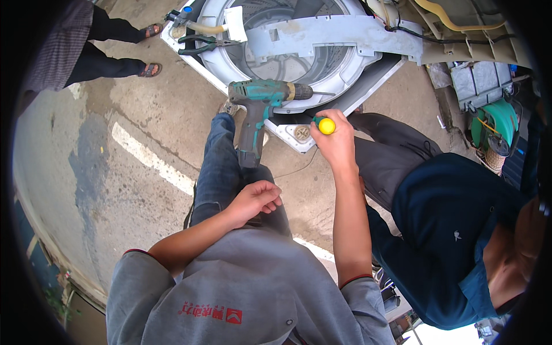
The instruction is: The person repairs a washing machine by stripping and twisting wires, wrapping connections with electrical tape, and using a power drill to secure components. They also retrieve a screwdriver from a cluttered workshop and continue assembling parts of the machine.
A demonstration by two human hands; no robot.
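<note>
**Hands at the opened washing machine**

Left hand (255,199), lower centre: loosely curled, resting empty on the jeans-clad thigh (221,172). Right hand (335,141), centre: closed around a screwdriver with a yellow-capped handle (326,125), at the washing machine's corner. Just beyond, a teal cordless drill (257,106) rests on the machine's white top frame (345,69). Pliers (201,45) lie at upper left of the frame.

The screwdriver (325,125) shaft is hidden behind the right hand (336,144); the washing machine (299,52) is cut off at the frame's top.
</note>
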